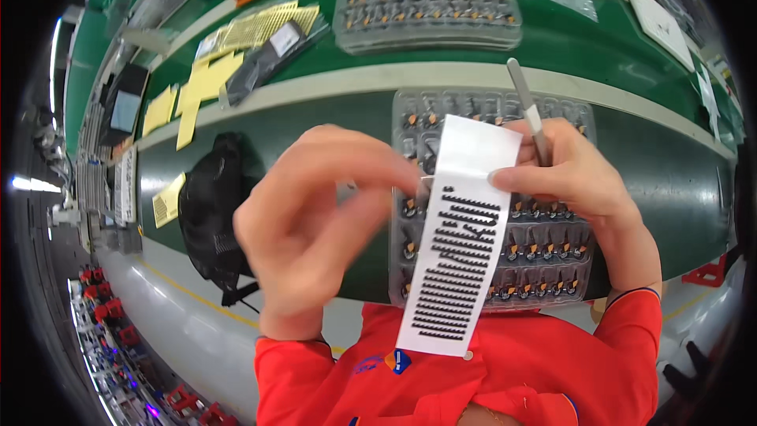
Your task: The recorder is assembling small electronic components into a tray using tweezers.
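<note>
- Gripping the white sheet by its upper right edge, the right hand also carries a slim metal tool.
- Left hand blurs just beside the sheet's left edge; cannot tell whether its fingertips pinch anything.
- Black pieces line the sheet, above the clear plastic tray.

Your right hand grips a smooth white rectangular paper-like strip and a slim, satin grey, metal-looking tool; beneath your grip lies a glossy, clear, compartmented plastic tray.
</note>
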The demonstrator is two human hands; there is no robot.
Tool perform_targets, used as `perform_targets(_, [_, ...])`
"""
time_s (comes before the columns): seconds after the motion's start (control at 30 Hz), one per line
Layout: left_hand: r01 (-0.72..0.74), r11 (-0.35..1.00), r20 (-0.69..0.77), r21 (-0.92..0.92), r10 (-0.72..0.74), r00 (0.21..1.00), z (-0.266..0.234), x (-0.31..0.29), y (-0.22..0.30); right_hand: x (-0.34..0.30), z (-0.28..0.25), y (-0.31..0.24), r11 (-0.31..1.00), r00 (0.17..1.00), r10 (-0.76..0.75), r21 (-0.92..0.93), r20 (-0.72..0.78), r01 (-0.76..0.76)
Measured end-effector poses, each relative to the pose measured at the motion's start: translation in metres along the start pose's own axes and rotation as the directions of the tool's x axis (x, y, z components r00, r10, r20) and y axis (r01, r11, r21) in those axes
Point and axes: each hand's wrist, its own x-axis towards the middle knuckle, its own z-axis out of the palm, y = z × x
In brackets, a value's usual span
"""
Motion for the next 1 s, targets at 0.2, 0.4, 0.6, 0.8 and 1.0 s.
perform_targets(0.2, [-0.206, 0.978, 0.000, -0.035, 0.206, 0.979, 0.001, -0.007, 0.006, 0.010, -0.001, 0.013, 0.967, 0.989, -0.128, -0.231, -0.075, 0.107])
perform_targets(0.4, [-0.077, 0.990, 0.014, -0.119, 0.079, 0.997, 0.027, -0.015, 0.028, 0.013, -0.018, 0.002, 0.942, 0.991, -0.080, -0.334, -0.111, 0.038])
perform_targets(0.6, [-0.168, 0.969, -0.018, -0.181, 0.167, 0.986, 0.052, 0.030, 0.002, -0.001, -0.012, -0.001, 0.979, 0.979, -0.111, -0.188, -0.168, 0.079])
perform_targets(0.8, [-0.286, 0.953, -0.088, -0.099, 0.278, 0.957, -0.061, 0.010, -0.002, -0.009, 0.002, 0.003, 0.970, 0.992, -0.056, -0.242, -0.112, 0.027])
perform_targets(1.0, [-0.113, 0.976, 0.005, -0.184, 0.116, 0.993, -0.008, 0.052, -0.005, 0.002, -0.007, 0.003, 0.938, 0.993, -0.029, -0.346, -0.115, -0.013])
